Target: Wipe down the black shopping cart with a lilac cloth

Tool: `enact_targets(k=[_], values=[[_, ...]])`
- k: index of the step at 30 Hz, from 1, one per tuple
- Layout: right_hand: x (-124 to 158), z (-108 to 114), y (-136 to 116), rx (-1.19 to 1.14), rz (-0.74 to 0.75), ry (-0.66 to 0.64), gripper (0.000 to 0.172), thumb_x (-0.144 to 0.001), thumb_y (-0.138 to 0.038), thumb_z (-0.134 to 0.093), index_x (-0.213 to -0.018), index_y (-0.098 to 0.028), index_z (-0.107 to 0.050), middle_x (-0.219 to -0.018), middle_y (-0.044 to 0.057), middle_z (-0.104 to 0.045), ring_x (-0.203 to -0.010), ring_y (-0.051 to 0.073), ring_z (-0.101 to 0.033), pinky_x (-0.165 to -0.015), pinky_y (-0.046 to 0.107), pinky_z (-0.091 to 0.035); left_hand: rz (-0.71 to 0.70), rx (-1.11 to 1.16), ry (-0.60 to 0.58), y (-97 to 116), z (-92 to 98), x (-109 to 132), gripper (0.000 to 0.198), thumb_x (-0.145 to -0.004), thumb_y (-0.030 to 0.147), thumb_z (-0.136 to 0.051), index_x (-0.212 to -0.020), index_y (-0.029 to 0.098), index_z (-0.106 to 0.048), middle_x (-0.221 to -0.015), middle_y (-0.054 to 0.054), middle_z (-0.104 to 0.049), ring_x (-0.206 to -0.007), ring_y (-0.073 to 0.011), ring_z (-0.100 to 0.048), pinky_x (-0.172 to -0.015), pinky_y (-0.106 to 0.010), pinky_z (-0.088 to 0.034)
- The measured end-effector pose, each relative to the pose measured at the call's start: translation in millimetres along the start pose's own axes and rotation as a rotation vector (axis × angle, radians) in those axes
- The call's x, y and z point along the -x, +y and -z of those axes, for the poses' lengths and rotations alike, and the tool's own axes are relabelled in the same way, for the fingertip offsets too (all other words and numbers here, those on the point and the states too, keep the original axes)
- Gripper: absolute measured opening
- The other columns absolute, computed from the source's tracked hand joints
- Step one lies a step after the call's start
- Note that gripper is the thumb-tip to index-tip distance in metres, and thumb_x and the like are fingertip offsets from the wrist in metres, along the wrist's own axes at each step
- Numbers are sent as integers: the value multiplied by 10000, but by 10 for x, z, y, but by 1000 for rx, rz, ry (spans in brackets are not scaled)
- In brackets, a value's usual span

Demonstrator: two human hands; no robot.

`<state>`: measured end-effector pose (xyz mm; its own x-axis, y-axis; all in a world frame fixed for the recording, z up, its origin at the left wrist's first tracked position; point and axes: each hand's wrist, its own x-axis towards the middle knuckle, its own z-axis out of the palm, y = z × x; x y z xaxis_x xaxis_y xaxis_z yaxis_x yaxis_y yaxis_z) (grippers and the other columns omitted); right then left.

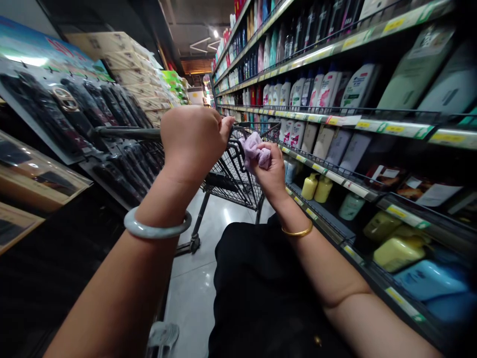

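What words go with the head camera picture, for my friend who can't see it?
A person's left hand is closed on the handle of a black shopping cart, and the right hand holds a crumpled lilac cloth. Shelves of bottles line the right side; packets hang and boxes stand stacked on the left.

Shop, self-service aisle. Evidence: long dark metal shelves point(331, 219), yellow-and-green paper price labels point(395, 128), upright white plastic bottles point(360, 87) in rows, black wire shopping trolley point(242, 174).

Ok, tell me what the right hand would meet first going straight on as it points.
The right hand, holding a lilac cloth, would probably meet the shopping cart first; the gap is unclear.
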<state>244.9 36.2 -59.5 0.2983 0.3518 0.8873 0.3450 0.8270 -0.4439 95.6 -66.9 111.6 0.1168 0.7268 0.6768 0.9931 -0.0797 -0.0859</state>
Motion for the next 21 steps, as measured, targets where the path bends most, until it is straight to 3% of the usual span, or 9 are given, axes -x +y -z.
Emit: enact_targets(k=[5, 10, 13, 17, 21], values=[[38, 37, -85, 19, -12, -3, 219, -943, -400, -749, -1101, -276, -662, -1108, 41, -715, -1089, 229, -681, -999, 427, -589, 4, -44, 0, -43, 15, 18, 626, -1067, 581, -356, -1008, 160, -816, -969, -152, -777, -896, -244, -646, -720, -390, -241], [-47, 20, -314, 15, 145, -44, 162, -987, -380, -698, -1116, -297, -645, -1132, 49, -699, -1164, 229, -678, -1091, 450, -574, 6, -28, 6, -105, -23, -14, 633, -1057, 593, -361, -1020, 155, -817, -959, -146, -772, -870, -230, -609, -735, -391, -233], [-41, 5, -203, 41, 165, -70, 166, -984, -367, -678, -1130, -300, -637, -1140, 50, -700, -1171, 234, -676, -1098, 454, -573, 1, -22, 26, -167, -75, -50, 645, -1052, 602, -361, -995, 152, -820, -915, -129, -766, -820, -204, -573, -722, -382, -223], [30, -24, 80, 69, 26, -88, 155, -951, -338, -692, -1082, -278, -636, -1080, 42, -708, -1100, 236, -679, -1020, 421, -594, -10, 2, 49, -273, -150, -100, 658, -1041, 622, -372, -1005, 156, -835, -876, -124, -760, -782, -198, -550, -714, -375, -227], [-21, -106, 23, 41, 45, -151, 185, -940, -305, -722, -1108, -274, -650, -1122, 48, -700, -1131, 237, -667, -1039, 414, -581, 0, 31, 56, -409, -225, -143, 681, -1030, 636, -380, -1117, 139, -839, -902, -128, -776, -792, -192, -554, -709, -362, -224]])
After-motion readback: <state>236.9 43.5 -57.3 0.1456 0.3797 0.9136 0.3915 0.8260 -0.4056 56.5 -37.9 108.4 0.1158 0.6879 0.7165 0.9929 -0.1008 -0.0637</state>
